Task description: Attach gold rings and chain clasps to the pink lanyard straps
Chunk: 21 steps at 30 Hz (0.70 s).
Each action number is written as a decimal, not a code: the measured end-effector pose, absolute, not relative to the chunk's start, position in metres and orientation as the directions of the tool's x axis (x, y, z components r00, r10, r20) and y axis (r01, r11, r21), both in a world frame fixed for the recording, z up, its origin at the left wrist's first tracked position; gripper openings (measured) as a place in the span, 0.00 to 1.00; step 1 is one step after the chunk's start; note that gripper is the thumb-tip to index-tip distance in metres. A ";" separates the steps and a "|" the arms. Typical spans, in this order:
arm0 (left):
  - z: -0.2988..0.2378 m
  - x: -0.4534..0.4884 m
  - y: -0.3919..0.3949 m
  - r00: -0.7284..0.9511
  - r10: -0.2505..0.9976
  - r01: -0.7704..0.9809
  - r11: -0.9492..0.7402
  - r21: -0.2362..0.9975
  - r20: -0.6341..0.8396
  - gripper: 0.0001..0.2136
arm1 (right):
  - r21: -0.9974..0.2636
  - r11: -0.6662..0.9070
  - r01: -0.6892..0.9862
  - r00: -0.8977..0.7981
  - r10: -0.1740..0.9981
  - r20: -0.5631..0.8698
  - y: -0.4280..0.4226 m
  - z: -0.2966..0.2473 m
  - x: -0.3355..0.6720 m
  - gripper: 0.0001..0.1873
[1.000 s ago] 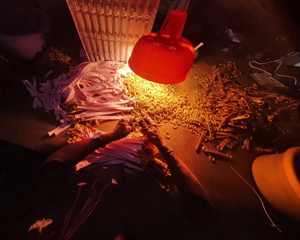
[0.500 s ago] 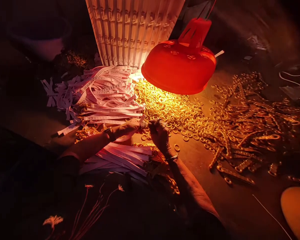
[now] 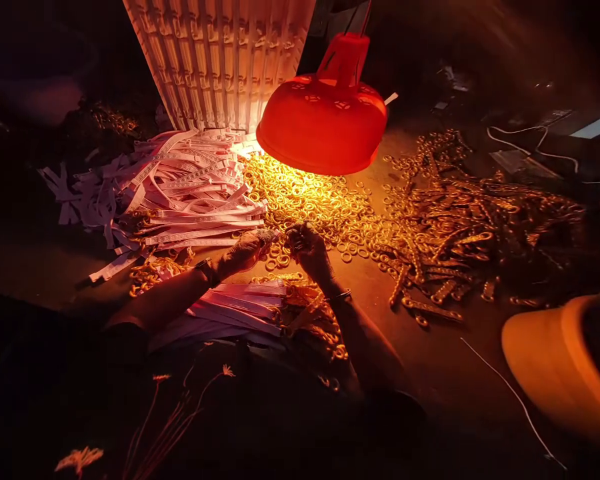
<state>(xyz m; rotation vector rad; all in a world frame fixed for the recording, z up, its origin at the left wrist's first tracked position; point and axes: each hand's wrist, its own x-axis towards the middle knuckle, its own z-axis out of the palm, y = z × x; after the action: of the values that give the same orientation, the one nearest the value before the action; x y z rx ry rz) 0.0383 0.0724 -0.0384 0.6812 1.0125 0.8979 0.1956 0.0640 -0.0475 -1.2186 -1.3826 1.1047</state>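
Both hands meet close together in front of a heap of gold-coloured rings [image 3: 305, 199]. My left hand [image 3: 246, 251] comes in from the left, its fingers pressed together around something too small and dark to name. My right hand [image 3: 310, 252] has curled fingers near the left fingertips; what they hold, if anything, is hidden. Behind my left hand lies a pile of pale pink straps [image 3: 185, 173] with small marks along them. More pale straps [image 3: 240, 310] lie below the hands, beside some gold-coloured linked pieces [image 3: 313, 317] near my right wrist.
A red lamp [image 3: 325, 127] hangs low over the rings. Behind the straps rises a ribbed panel [image 3: 220, 60]. Long gold-coloured linked pieces [image 3: 460, 227] spread to the right. An orange-lit rounded container [image 3: 540, 360] stands at lower right, near a thin white cord [image 3: 525, 410].
The view has shifted, so the scene sits further left and more of the rounded container shows. My hands stay close together, with a slightly wider gap between the fingertips.
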 end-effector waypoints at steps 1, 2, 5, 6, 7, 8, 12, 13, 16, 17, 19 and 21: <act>-0.038 0.039 0.071 0.235 0.870 -0.304 0.490 0.817 -0.434 0.06 | -0.984 0.097 0.146 -0.043 0.995 0.092 0.059 -0.051 0.191 0.21; -0.038 0.041 0.069 0.231 0.866 -0.304 0.497 0.813 -0.443 0.07 | -0.983 0.100 0.156 -0.037 0.995 0.095 0.056 -0.054 0.188 0.21; -0.036 0.043 0.063 0.280 0.852 -0.318 0.516 0.795 -0.442 0.08 | -0.973 0.122 0.198 -0.029 0.993 0.119 0.049 -0.056 0.184 0.19; -0.036 0.043 0.062 0.303 0.847 -0.323 0.523 0.789 -0.437 0.09 | -0.966 0.132 0.222 -0.028 0.991 0.129 0.047 -0.056 0.183 0.19; -0.036 0.043 0.060 0.321 0.843 -0.329 0.527 0.783 -0.433 0.11 | -0.960 0.138 0.245 -0.029 0.990 0.135 0.046 -0.055 0.183 0.18; -0.035 0.042 0.059 0.338 0.838 -0.331 0.532 0.779 -0.429 0.12 | -0.955 0.140 0.263 -0.026 0.990 0.137 0.045 -0.055 0.183 0.18; -0.035 0.038 0.054 0.394 0.834 -0.318 0.519 0.793 -0.387 0.17 | -0.945 0.129 0.301 0.003 0.991 0.136 0.044 -0.054 0.181 0.17; -0.036 0.037 0.052 0.400 0.842 -0.313 0.496 0.810 -0.361 0.18 | -0.941 0.125 0.314 -0.007 0.992 0.129 0.045 -0.054 0.181 0.16; -0.040 0.036 0.047 0.383 0.883 -0.285 0.391 0.875 -0.271 0.18 | -0.932 0.129 0.339 -0.059 0.991 0.116 0.049 -0.051 0.180 0.15; -0.041 0.036 0.046 0.368 0.896 -0.269 0.359 0.894 -0.249 0.18 | -0.931 0.137 0.339 -0.073 0.990 0.119 0.051 -0.050 0.180 0.16; -0.041 0.037 0.046 0.325 0.915 -0.227 0.321 0.919 -0.240 0.17 | -0.930 0.147 0.338 -0.073 0.989 0.129 0.055 -0.048 0.179 0.18; -0.038 0.036 0.047 0.301 0.918 -0.176 0.321 0.931 -0.260 0.15 | -0.925 0.154 0.348 -0.069 0.988 0.139 0.059 -0.046 0.179 0.21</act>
<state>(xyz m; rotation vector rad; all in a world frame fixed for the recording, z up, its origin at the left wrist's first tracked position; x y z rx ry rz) 0.0358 0.0475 -0.0384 0.9516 0.9780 0.8932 0.1794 0.0594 -0.0460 -1.3282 -1.5683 0.9352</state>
